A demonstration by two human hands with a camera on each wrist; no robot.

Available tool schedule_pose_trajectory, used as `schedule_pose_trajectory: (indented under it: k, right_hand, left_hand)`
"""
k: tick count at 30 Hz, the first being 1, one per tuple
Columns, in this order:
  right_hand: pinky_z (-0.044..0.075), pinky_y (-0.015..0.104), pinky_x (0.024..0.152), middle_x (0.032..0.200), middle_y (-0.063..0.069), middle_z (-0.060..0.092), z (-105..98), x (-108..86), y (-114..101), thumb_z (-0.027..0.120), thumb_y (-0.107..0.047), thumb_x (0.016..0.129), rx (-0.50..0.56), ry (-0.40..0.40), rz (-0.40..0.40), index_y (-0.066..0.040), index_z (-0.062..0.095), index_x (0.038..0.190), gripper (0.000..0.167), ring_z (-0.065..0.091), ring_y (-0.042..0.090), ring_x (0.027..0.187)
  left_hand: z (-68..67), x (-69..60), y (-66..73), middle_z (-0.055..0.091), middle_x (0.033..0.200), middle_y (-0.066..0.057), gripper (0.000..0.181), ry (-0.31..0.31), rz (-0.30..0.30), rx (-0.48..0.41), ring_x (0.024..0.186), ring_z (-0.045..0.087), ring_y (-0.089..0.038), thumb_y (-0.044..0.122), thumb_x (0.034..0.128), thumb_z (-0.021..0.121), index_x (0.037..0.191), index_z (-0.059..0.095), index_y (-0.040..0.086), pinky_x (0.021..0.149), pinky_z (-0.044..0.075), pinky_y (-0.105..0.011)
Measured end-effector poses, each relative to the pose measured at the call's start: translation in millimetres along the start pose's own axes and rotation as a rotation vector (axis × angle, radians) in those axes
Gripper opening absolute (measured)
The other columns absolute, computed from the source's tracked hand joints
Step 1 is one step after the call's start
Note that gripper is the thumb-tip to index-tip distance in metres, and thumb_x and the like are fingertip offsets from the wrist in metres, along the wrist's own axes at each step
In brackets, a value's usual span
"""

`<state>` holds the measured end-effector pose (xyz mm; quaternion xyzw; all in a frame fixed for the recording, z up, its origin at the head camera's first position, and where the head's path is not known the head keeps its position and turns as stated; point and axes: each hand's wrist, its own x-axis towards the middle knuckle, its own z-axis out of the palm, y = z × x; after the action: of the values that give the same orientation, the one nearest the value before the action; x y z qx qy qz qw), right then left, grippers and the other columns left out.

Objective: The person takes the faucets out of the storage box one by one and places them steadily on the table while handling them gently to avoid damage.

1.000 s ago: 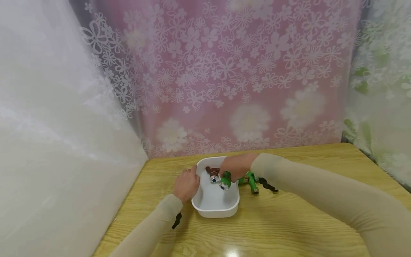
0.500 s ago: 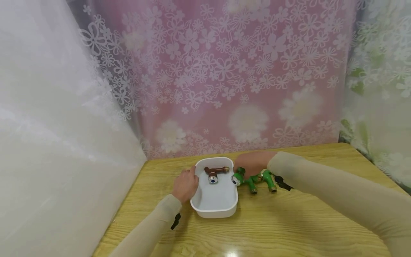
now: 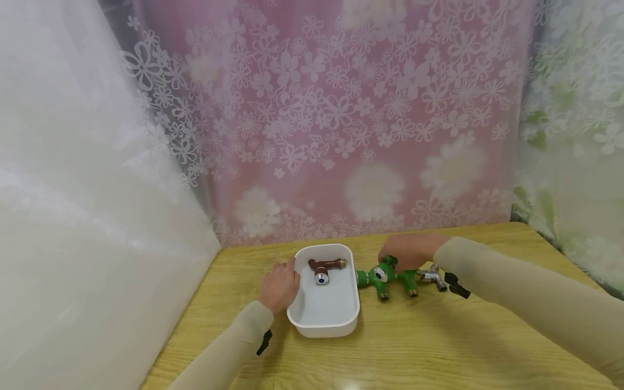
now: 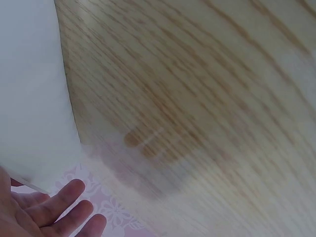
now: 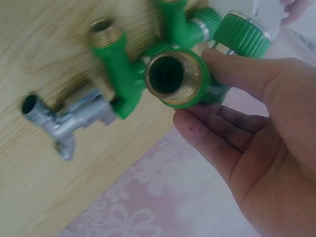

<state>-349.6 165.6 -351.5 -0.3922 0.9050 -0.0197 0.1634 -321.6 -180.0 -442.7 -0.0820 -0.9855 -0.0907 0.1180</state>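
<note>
My left hand holds the left rim of a white plastic basin; in the left wrist view its fingers lie by the basin's edge. Inside, near the back, lies a brown tap with a chrome-faced knob. To the right of the basin, my right hand pinches a green tap between thumb and fingers, its brass threaded end showing in the right wrist view. Two more green taps, one of them brass-ended, lie on the table below it, partly hidden. Beside them is a chrome tap.
The wood-grain table bears everything. A pink flowered curtain hangs along its back edge. Pale plastic sheeting stands on the left, and a flowered sheet on the right.
My right hand has moved the green tap out from over the basin to the right, above the other taps. The chrome tap has come into sight. The left hand stays at the rim.
</note>
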Motion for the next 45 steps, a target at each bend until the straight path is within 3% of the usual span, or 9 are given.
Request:
schedule_pose_trajectory:
  k: [6, 11, 18, 33, 45]
  right_hand:
    - [0.056, 0.039, 0.086, 0.125, 0.003, 0.068, 8, -15.4, 15, 0.074, -0.011, 0.091, 0.043, 0.017, 0.006, -0.013, 0.068, 0.127, 0.036, 0.066, 0.023, 0.111]
    - [0.056, 0.04, 0.083, 0.122, 0.001, 0.068, 14, -24.7, 32, 0.074, -0.013, 0.091, 0.077, 0.025, 0.04, -0.015, 0.069, 0.124, 0.033, 0.066, 0.022, 0.106]
    - [0.055, 0.046, 0.087, 0.129, 0.007, 0.064, 24, -34.4, 55, 0.072, -0.012, 0.092, 0.113, 0.053, 0.098, -0.011, 0.065, 0.129, 0.038, 0.063, 0.029, 0.114]
    - [0.055, 0.039, 0.076, 0.108, -0.004, 0.067, 40, -57.9, 92, 0.074, -0.017, 0.091, 0.099, 0.117, 0.112, -0.013, 0.067, 0.119, 0.029, 0.066, 0.016, 0.095]
    - [0.055, 0.043, 0.077, 0.11, 0.001, 0.068, 52, -74.7, 112, 0.074, -0.02, 0.091, 0.104, 0.128, 0.181, -0.011, 0.067, 0.119, 0.03, 0.066, 0.021, 0.097]
  left_hand:
    - [3.2, -0.7, -1.5, 0.07, 0.111, -0.014, 0.041, 0.016, 0.009, 0.0, 0.097, 0.066, -0.028, 0.022, 0.1025, 0.047, 0.139, 0.053, 0.006, 0.07, 0.056, -0.045]
    - [3.0, 1.0, -1.4, 0.071, 0.112, -0.013, 0.042, 0.028, 0.01, 0.011, 0.098, 0.066, -0.028, 0.023, 0.1029, 0.047, 0.14, 0.053, 0.006, 0.072, 0.057, -0.045]
    - [3.4, 1.5, -2.5, 0.071, 0.111, -0.014, 0.041, 0.032, 0.006, 0.01, 0.096, 0.066, -0.028, 0.022, 0.1032, 0.047, 0.141, 0.053, 0.006, 0.071, 0.057, -0.046]
    - [2.9, 1.7, -2.5, 0.071, 0.108, -0.013, 0.04, 0.028, 0.009, 0.006, 0.093, 0.065, -0.027, 0.022, 0.1025, 0.046, 0.139, 0.053, 0.007, 0.069, 0.056, -0.045]
    - [4.1, 1.3, -4.0, 0.071, 0.11, -0.013, 0.04, 0.023, 0.014, 0.0, 0.095, 0.066, -0.028, 0.022, 0.1023, 0.046, 0.139, 0.053, 0.007, 0.07, 0.056, -0.045]
